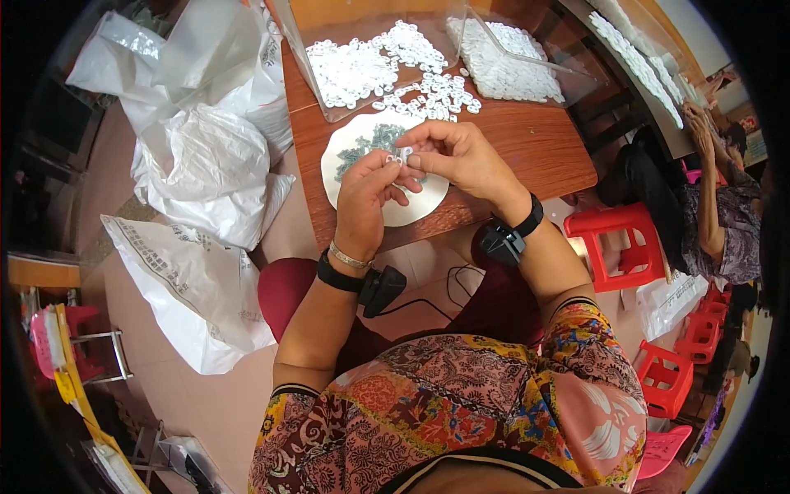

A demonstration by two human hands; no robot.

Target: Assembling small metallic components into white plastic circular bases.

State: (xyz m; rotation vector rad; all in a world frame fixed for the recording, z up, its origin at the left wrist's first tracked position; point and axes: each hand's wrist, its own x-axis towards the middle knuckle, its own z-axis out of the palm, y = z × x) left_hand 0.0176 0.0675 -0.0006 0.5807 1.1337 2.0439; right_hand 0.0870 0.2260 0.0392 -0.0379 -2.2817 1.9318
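Over a round white plate point(424, 210) I hold both hands close together. Between the thumb and forefinger of my right hand point(471, 163) is a small white plastic piece point(406, 152). My left hand point(368, 193) pinches another tiny whitish piece point(394, 159) right beside it; the fingers partly cover both. A heap of small grey, metallic-looking parts point(355, 156) lies on the plate, partly behind my hands. Farther back on the wooden table point(527, 160), many loose white oval pieces with holes point(440, 95) are scattered.
A clear plastic bin holds piled white pieces point(350, 72), with packed white pieces point(510, 66) to its right. Bulging white sacks point(206, 165) stand on the floor at left. A red stool point(617, 247) is at right, near another person point(716, 206) working at a table.
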